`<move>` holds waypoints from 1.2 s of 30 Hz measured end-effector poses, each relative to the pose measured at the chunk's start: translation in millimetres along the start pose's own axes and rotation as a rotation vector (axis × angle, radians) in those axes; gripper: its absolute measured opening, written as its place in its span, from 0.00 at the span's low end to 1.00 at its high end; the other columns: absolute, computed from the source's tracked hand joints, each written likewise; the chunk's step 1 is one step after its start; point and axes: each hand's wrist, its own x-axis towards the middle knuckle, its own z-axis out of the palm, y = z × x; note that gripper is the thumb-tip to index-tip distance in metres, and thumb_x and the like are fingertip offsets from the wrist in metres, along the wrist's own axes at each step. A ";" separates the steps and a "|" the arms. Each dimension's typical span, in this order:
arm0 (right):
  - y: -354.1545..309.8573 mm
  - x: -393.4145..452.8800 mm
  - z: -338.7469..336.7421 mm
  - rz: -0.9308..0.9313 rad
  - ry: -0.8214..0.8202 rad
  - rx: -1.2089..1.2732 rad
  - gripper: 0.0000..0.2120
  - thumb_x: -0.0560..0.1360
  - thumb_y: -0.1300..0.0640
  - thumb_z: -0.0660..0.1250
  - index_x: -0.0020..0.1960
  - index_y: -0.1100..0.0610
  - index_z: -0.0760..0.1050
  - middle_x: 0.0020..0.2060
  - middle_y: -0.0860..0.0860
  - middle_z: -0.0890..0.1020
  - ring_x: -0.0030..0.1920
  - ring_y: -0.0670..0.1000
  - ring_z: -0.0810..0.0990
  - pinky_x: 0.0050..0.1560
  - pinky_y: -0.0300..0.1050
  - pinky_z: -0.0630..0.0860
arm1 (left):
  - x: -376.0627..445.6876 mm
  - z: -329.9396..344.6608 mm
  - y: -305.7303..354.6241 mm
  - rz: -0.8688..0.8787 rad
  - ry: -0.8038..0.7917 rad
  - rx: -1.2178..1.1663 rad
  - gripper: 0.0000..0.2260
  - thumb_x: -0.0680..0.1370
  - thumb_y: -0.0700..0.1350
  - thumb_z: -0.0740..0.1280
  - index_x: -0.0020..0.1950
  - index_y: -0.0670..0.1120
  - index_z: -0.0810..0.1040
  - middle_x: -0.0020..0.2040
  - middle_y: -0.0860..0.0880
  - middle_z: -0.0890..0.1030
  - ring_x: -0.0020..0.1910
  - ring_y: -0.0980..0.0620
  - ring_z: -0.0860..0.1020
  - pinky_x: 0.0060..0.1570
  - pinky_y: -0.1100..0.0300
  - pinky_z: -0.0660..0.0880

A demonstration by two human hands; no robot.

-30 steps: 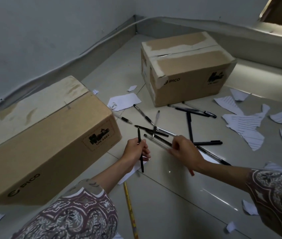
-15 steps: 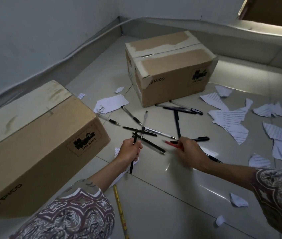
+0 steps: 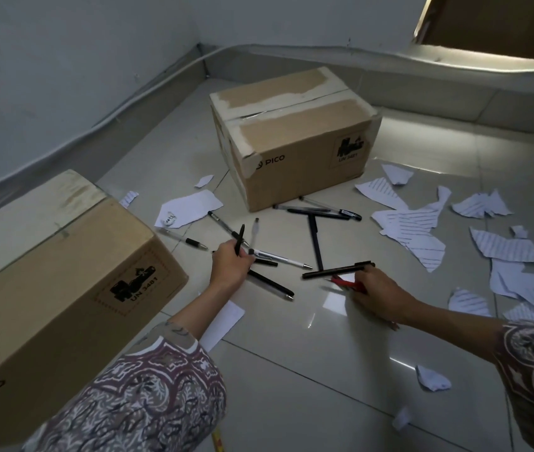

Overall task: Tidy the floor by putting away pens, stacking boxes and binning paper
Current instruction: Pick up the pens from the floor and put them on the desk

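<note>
My left hand (image 3: 230,265) grips a black pen (image 3: 240,239) that points upward, and reaches among several pens on the floor tiles, including a white one (image 3: 280,257) and a black one (image 3: 270,284). My right hand (image 3: 378,295) holds a red pen (image 3: 344,282), with its fingers at a long black pen (image 3: 337,270). More pens (image 3: 318,213) lie along the far cardboard box (image 3: 295,135). A second cardboard box (image 3: 47,288) stands at my left. Torn lined paper (image 3: 412,228) is scattered to the right.
Walls with a grey skirting meet in the corner behind the far box. White paper scraps (image 3: 190,207) lie between the boxes, another sheet (image 3: 223,321) under my left forearm. A yellow stick (image 3: 218,440) shows at the bottom edge. Small scraps (image 3: 432,378) dot the near floor.
My left hand has moved forward with its black pen into the pen pile. My right hand has picked up the red pen and slid right to the long black pen.
</note>
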 end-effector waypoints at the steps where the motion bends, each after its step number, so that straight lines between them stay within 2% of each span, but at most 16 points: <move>1: -1.1 -0.3 -2.6 -0.022 -0.004 0.017 0.08 0.77 0.57 0.61 0.41 0.58 0.67 0.46 0.55 0.72 0.42 0.50 0.69 0.42 0.40 0.65 | 3.5 0.1 2.8 0.015 0.014 0.027 0.10 0.74 0.37 0.68 0.35 0.44 0.70 0.35 0.47 0.75 0.38 0.50 0.73 0.37 0.62 0.67; 4: -5.8 -2.6 -9.6 -0.039 0.048 0.130 0.10 0.76 0.55 0.63 0.39 0.57 0.66 0.34 0.51 0.71 0.34 0.49 0.68 0.35 0.43 0.63 | 15.4 0.6 8.0 0.050 0.042 0.093 0.08 0.73 0.37 0.69 0.37 0.42 0.71 0.38 0.45 0.76 0.40 0.47 0.75 0.40 0.59 0.68; 6: -8.8 -2.1 -13.5 -0.037 0.073 0.202 0.10 0.76 0.56 0.62 0.38 0.56 0.66 0.31 0.51 0.71 0.31 0.49 0.67 0.32 0.43 0.61 | 24.3 2.1 11.5 0.060 0.057 0.146 0.11 0.73 0.38 0.70 0.36 0.42 0.69 0.39 0.44 0.75 0.40 0.47 0.74 0.40 0.58 0.69; 10: -14.8 1.9 -19.5 -0.051 0.101 0.286 0.13 0.76 0.58 0.61 0.34 0.52 0.62 0.29 0.49 0.70 0.29 0.48 0.65 0.31 0.42 0.60 | 41.2 8.4 16.3 0.032 0.002 0.251 0.13 0.73 0.42 0.71 0.36 0.40 0.68 0.38 0.42 0.74 0.40 0.45 0.74 0.40 0.56 0.69; 13: -17.4 5.2 -18.9 -0.056 0.099 0.307 0.08 0.76 0.58 0.60 0.39 0.56 0.64 0.29 0.50 0.70 0.29 0.49 0.66 0.31 0.43 0.60 | 46.6 13.7 16.5 -0.019 -0.062 0.346 0.18 0.72 0.43 0.72 0.32 0.43 0.64 0.35 0.45 0.71 0.39 0.45 0.73 0.37 0.58 0.67; 17: -20.5 12.4 -20.2 -0.057 0.080 0.346 0.07 0.77 0.58 0.58 0.41 0.57 0.65 0.29 0.49 0.70 0.30 0.49 0.66 0.32 0.44 0.61 | 52.4 20.1 12.8 -0.045 -0.095 0.391 0.11 0.72 0.38 0.69 0.36 0.41 0.67 0.45 0.38 0.77 0.43 0.42 0.76 0.38 0.57 0.70; 19: -22.8 17.2 -24.5 -0.048 0.079 0.383 0.06 0.78 0.58 0.57 0.42 0.57 0.66 0.31 0.50 0.71 0.31 0.50 0.67 0.33 0.44 0.62 | 57.0 18.8 12.1 -0.047 -0.099 0.362 0.06 0.71 0.36 0.68 0.40 0.38 0.70 0.45 0.37 0.78 0.45 0.41 0.78 0.38 0.57 0.70; 22: -30.4 26.1 -34.5 -0.020 0.089 0.485 0.06 0.78 0.59 0.57 0.43 0.59 0.67 0.34 0.52 0.73 0.33 0.50 0.68 0.35 0.45 0.64 | 58.0 9.9 16.6 -0.042 -0.136 0.272 0.04 0.73 0.37 0.66 0.40 0.37 0.72 0.39 0.40 0.75 0.39 0.44 0.75 0.36 0.59 0.68; 26: -47.9 40.0 -57.1 0.038 0.069 0.663 0.08 0.77 0.60 0.59 0.40 0.58 0.67 0.31 0.51 0.70 0.32 0.49 0.67 0.34 0.43 0.63 | 46.8 -11.8 35.7 -0.052 -0.271 0.086 0.09 0.78 0.36 0.61 0.37 0.42 0.70 0.33 0.45 0.72 0.29 0.50 0.70 0.29 0.61 0.67; 29: -65.1 40.8 -79.7 0.051 0.024 0.881 0.10 0.78 0.62 0.59 0.38 0.59 0.70 0.29 0.52 0.70 0.29 0.49 0.67 0.32 0.41 0.66 | 32.3 -31.8 54.2 -0.067 -0.348 0.002 0.09 0.80 0.36 0.58 0.40 0.44 0.67 0.36 0.45 0.76 0.31 0.53 0.70 0.29 0.63 0.65; 32: -84.6 28.9 -106.5 0.022 0.037 1.050 0.08 0.78 0.63 0.61 0.43 0.64 0.76 0.31 0.54 0.73 0.31 0.48 0.71 0.34 0.38 0.71 | 12.1 -49.1 75.8 -0.038 -0.402 -0.076 0.09 0.80 0.35 0.57 0.42 0.46 0.67 0.39 0.43 0.79 0.31 0.53 0.69 0.27 0.64 0.64; 34: -99.8 13.3 -132.5 0.021 0.081 1.118 0.08 0.77 0.62 0.63 0.44 0.66 0.78 0.30 0.53 0.71 0.31 0.47 0.69 0.36 0.37 0.70 | -4.9 -63.5 101.9 -0.027 -0.418 -0.122 0.08 0.80 0.35 0.57 0.44 0.46 0.70 0.39 0.44 0.78 0.32 0.54 0.70 0.28 0.64 0.64; 36: -112.3 -4.2 -158.1 0.032 0.146 1.113 0.08 0.76 0.60 0.65 0.42 0.63 0.80 0.29 0.52 0.69 0.32 0.48 0.68 0.39 0.39 0.66 | -20.7 -73.8 130.3 -0.018 -0.425 -0.168 0.07 0.80 0.36 0.57 0.46 0.46 0.70 0.39 0.44 0.78 0.32 0.53 0.69 0.29 0.64 0.64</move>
